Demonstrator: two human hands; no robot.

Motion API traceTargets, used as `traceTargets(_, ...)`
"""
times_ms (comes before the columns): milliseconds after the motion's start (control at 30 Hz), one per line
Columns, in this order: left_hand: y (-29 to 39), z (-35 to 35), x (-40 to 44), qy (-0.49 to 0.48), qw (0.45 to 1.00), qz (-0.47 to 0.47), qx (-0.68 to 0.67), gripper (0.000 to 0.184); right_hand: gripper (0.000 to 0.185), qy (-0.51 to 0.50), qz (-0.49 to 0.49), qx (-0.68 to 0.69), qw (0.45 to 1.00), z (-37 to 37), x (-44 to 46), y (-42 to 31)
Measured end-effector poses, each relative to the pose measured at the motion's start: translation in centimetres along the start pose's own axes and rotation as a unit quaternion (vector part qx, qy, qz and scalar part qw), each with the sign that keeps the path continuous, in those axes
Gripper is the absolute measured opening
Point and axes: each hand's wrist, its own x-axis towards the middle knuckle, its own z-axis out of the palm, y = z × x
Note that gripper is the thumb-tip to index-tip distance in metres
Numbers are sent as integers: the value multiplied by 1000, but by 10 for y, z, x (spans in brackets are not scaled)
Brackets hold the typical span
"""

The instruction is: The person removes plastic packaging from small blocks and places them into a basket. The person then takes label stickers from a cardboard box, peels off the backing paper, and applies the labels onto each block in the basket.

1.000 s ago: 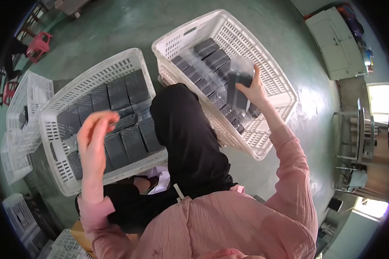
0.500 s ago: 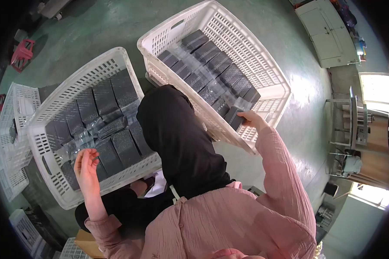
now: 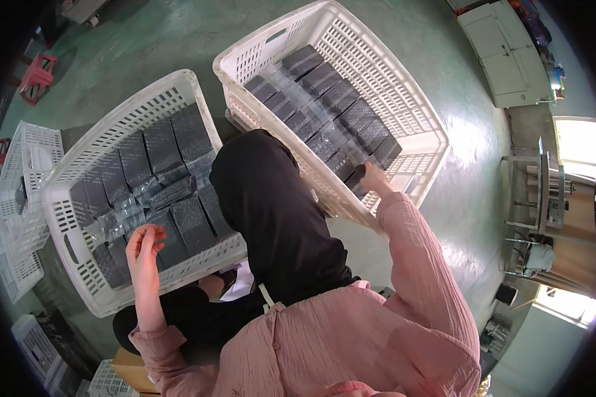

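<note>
My right hand (image 3: 376, 180) is at the near end of the right white crate (image 3: 404, 99), gripping a small black box (image 3: 355, 180) wrapped in clear plastic. That box sits at the end of rows of similar black boxes (image 3: 341, 97), crossed by a strip of clear wrap. Over the near left part of the left white crate (image 3: 73, 255) hovers my left hand (image 3: 146, 245), its fingers loosely bent with nothing visible in them. Beneath it are larger black packages (image 3: 160, 149) in clear plastic, standing in two rows. The right fingertips are partly hidden.
My bent knee (image 3: 255, 165) in black trousers stands between the two crates. More white crates (image 3: 36, 159) are at the far left, near a red stool (image 3: 38, 78). A cardboard box (image 3: 134, 370) is at lower left, a pale cabinet (image 3: 506, 53) at upper right.
My right hand has moved slightly left and up, and the small box now sits closer against the row. My left hand has shifted a little right, its fingers more bent.
</note>
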Motion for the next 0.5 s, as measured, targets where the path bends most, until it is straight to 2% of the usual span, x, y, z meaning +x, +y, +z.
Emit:
traceTargets(33,-1,1,1,1,1000,0,1,19,56,0,-1,1,1000,-3,-1,-2)
traceTargets(100,-1,5,1,-1,1000,-10,10,19,50,-118,-49,-47,991,-13,0,-10)
traceTargets(200,5,14,-2,16,999,0,32,21,55,-104,-28,-87,990,-11,-6,-25)
traceTargets(233,11,16,-4,17,998,18,55,21,48,-91,-13,-38,995,-17,-14,-31)
traceTargets(267,18,18,-8,28,996,34,77,21,51,-12,-21,1,1000,6,-3,-19)
traceTargets(300,23,18,-13,48,995,56,65,22,54,-11,-10,27,1000,2,-7,-30)
traceTargets(333,27,14,-20,66,993,82,56,21,61,8,-86,55,995,43,26,1)
traceTargets(367,33,9,-30,105,988,112,9,19,71,-37,-119,20,992,55,48,18)
traceTargets(400,36,-2,-39,152,977,152,-3,17,78,-23,-225,36,973,45,48,24)
traceTargets(433,42,-15,-52,207,956,209,-2,16,72,-74,-352,167,918,75,106,70)
traceTargets(467,43,-36,-65,256,930,262,5,15,63,-41,-204,62,976,39,87,54)
traceTargets(500,43,-54,-81,317,897,308,-20,14,53,-64,-150,42,986,-23,45,2)
